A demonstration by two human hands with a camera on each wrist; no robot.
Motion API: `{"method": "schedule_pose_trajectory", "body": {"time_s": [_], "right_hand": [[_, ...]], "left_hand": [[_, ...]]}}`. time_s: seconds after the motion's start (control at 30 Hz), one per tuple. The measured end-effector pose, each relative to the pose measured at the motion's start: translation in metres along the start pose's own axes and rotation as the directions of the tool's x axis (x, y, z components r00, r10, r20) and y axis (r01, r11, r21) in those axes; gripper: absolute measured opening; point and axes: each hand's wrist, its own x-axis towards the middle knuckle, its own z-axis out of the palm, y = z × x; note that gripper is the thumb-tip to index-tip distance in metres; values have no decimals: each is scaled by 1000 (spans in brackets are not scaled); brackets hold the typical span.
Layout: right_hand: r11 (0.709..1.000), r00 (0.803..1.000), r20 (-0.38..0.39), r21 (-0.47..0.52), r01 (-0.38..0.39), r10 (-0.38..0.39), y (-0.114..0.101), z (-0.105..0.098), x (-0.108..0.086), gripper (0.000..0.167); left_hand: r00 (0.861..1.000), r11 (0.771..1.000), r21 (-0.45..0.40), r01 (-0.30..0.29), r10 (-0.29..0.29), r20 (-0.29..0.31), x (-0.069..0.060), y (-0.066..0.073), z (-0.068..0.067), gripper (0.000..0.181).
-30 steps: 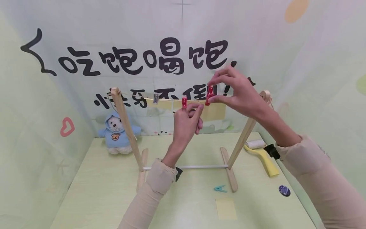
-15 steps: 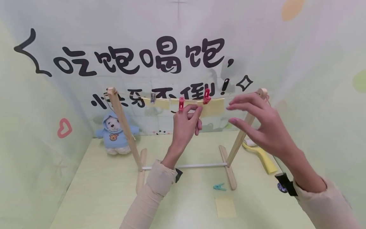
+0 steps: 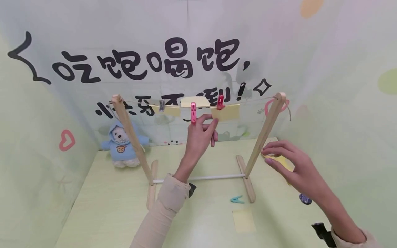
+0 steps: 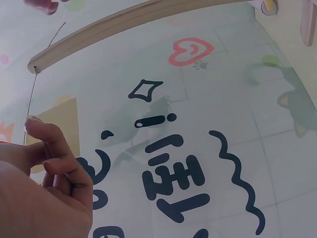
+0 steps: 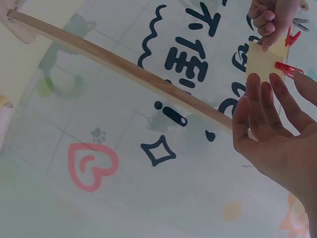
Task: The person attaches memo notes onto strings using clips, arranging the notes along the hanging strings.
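A string runs between two wooden posts, with yellow paper notes clipped along it. My left hand (image 3: 201, 136) pinches the lower left edge of the rightmost note (image 3: 228, 113); a red clothespin (image 3: 220, 102) fastens that note's top to the string. Left of it, a second red clothespin (image 3: 193, 113) is on the middle note (image 3: 195, 101), whose upper part stands above the string. A grey clothespin (image 3: 161, 105) grips the leftmost note (image 3: 169, 111). My right hand (image 3: 289, 165) is apart from the string, fingers loosely bent around nothing, right of the right post (image 3: 265, 136).
On the table (image 3: 108, 213) lie a teal clothespin (image 3: 237, 199) and another yellow note (image 3: 244, 221). A plush toy (image 3: 123, 146) sits behind the left post (image 3: 131, 137). My right hand partly covers a yellow-handled roller (image 3: 282, 161). Beside my right forearm lies a dark blue round object (image 3: 305, 199).
My right hand has let go of the right red clothespin, which stays on the string, and has moved right and down. The middle note's upper part has come into view. My left hand keeps its place.
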Motion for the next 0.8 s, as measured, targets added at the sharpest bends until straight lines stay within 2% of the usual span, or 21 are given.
{"method": "schedule_pose_trajectory", "body": {"time_s": [0.13,0.23,0.33,0.47,0.53,0.6,0.7,0.73,0.8], "right_hand": [[1000,1000,27,21,6,-6,14,7,-16,43],[999,999,49,33,-8,6,20,12,-27,45],[998,997,68,37,-47,45,24,15,-38,44],[995,992,83,24,-97,95,28,20,-49,42],[994,991,87,23,-106,104,30,23,-54,42],[993,990,92,36,-108,105,33,27,-59,43],[992,990,104,66,-104,97,38,34,-65,40],[992,990,109,78,-101,92,40,36,-67,37],[991,990,118,98,-90,78,43,40,-71,33]], "left_hand": [[999,999,36,28,-30,45,0,-8,1,33],[994,997,56,58,-63,94,-4,-20,2,36],[983,991,93,98,-111,148,-11,-40,6,40],[957,971,191,145,-187,223,-31,-79,17,44],[936,955,245,166,-230,265,-49,-106,27,43],[909,935,300,191,-284,306,-73,-135,41,42],[878,899,388,202,-342,334,-115,-191,65,36],[877,895,397,204,-347,331,-129,-202,71,34],[891,894,405,189,-330,313,-154,-219,81,30]]}}
